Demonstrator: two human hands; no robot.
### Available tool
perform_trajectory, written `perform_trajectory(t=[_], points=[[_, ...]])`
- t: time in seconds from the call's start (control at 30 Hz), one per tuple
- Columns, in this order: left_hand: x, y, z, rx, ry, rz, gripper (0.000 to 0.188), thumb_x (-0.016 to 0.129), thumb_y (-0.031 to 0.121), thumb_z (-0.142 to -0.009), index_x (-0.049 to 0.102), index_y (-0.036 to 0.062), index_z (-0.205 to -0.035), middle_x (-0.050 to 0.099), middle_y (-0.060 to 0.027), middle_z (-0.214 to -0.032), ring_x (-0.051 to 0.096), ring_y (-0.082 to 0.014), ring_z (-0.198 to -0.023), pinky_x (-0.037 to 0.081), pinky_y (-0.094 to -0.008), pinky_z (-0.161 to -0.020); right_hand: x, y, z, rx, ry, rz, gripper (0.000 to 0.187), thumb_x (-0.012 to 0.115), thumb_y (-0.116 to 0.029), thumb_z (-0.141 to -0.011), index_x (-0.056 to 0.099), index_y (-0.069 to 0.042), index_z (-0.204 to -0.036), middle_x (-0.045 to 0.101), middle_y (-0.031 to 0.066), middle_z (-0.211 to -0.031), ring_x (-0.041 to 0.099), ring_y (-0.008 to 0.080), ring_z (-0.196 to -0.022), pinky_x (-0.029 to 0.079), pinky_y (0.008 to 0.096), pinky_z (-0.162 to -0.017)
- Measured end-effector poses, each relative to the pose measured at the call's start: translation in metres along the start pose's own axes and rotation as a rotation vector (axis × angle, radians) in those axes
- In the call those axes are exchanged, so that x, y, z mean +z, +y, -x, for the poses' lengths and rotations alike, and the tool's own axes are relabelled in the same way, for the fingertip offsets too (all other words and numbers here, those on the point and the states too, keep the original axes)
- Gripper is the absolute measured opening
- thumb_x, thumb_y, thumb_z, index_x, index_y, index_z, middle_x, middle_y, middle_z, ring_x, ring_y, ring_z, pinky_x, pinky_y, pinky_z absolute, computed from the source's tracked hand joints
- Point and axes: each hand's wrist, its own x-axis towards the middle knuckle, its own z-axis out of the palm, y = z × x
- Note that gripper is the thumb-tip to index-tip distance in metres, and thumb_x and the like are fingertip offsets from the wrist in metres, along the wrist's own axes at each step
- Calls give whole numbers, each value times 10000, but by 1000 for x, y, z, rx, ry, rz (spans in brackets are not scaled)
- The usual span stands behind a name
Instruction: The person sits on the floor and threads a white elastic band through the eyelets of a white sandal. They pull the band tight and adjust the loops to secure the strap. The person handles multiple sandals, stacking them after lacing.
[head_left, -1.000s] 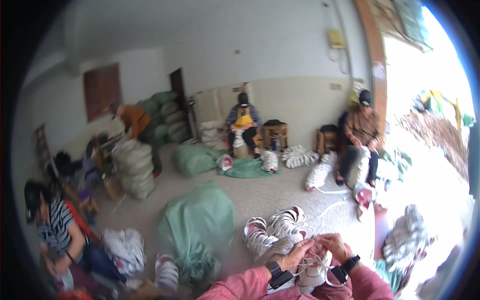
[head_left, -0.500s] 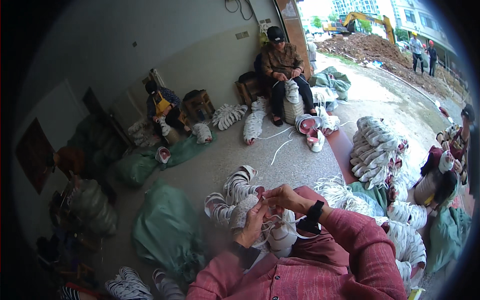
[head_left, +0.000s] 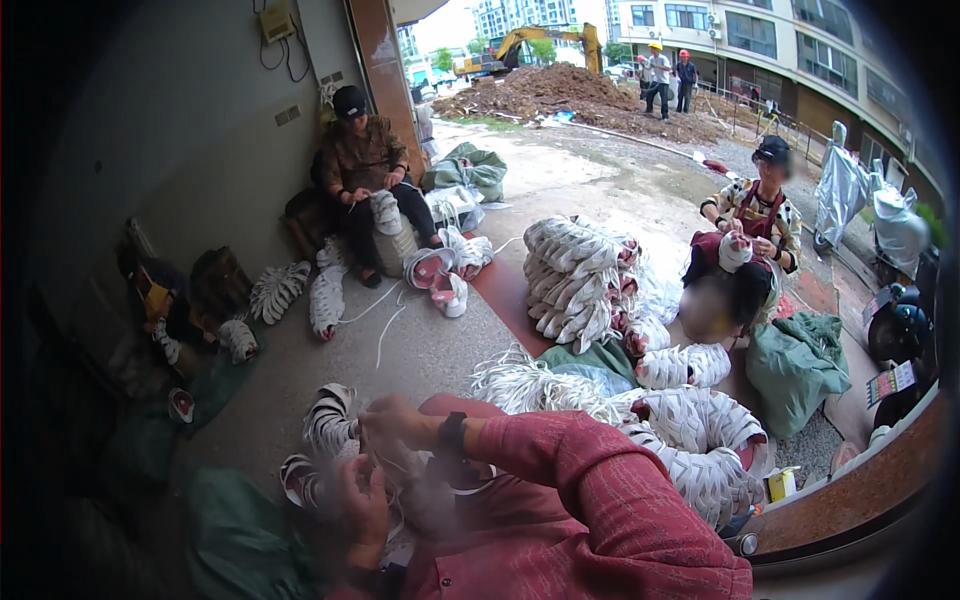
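1. OK, R hand (head_left: 395, 422): fingers bunched in close to the thumb, above & just beyond my L hand (head_left: 365, 505). Too blurry to tell what, if anything, is pinched btwn the tips.
2. L hand is raised, fingers pointing up. Can't tell if they're clamped on smth or apart.
3. White shoe (head_left: 422, 495): in front of me, just R of my L hand & below my R wrist, v. blurred.
4. Black band (head_left: 453, 432) round my R wrist; pink sleeve (head_left: 610, 470) behind it.
5. Just past the hands: stack of white shoe tops (head_left: 330, 420), nested. Dark green sack (head_left: 245, 535) on my L.
6. On my R: heap of white laces (head_left: 525, 388), then a curved row of shoe tops (head_left: 715, 485). Tall pile of shoe tops (head_left: 580, 285) stands beyond.
7. Farther R: co-worker in a patterned top (head_left: 765, 215), hands at a white shoe too, nr a green bag (head_left: 798, 370).
8. Ahead, by the wall: co-worker in a brown shirt (head_left: 370, 150), seated, hands at another shoe.
9. Outdoors: dirt mound (head_left: 570, 95), yellow digger (head_left: 545, 38), ppl in hard hats.
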Motion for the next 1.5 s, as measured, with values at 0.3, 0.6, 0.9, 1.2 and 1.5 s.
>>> perform_trajectory(t=[0.3, 0.6, 0.9, 1.2, 1.5], points=[[25, -41, 54, 671, -617, -551, 606, 744, 220, -781, 530, -88, -1257, 557, -267, -1289, 556, -393, -1204, 473, -414, -1014, 6, -18, -11, -110, -371, 906, 85, 636, -150, -911, 659, -78, -872, 658, 14, -702, 652, 156, -564, 503, 315, -481], [32, -38, 60, 462, -697, -744, 639, 649, 390, -898, 520, -104, -1282, 535, -243, -1343, 492, -339, -1303, 405, -379, -1097, -36, -210, -73, -338, 60, 709, 240, 599, -222, -967, 633, -45, -810, 517, -9, -613, 374, 76, -431, 286, 265, -402], [22, -13, 42, 236, -910, -713, 522, 645, 378, -892, 596, -83, -1131, 602, -208, -1158, 574, -302, -1163, 531, -386, -919, -91, -232, -50, -390, 167, 955, 223, 579, -242, -987, 629, -46, -894, 520, -10, -624, 386, 61, -426, 290, 247, -400], [9, -41, 43, 377, -719, -337, 381, 694, 262, -844, 632, 1, -1113, 627, -167, -1155, 628, -329, -1059, 520, -376, -935, -132, -235, -29, -337, 232, 1112, 227, 559, -262, -1007, 625, -46, -979, 524, -10, -634, 399, 47, -420, 295, 229, -397], [-24, -79, 13, 354, -310, -199, 181, 614, -24, -849, 633, 56, -1010, 605, -103, -965, 636, -301, -963, 524, -375, -847, -139, -377, -26, -641, 257, 1494, 251, 539, -282, -1027, 621, -47, -1063, 527, -11, -645, 411, 33, -414, 299, 211, -394]])
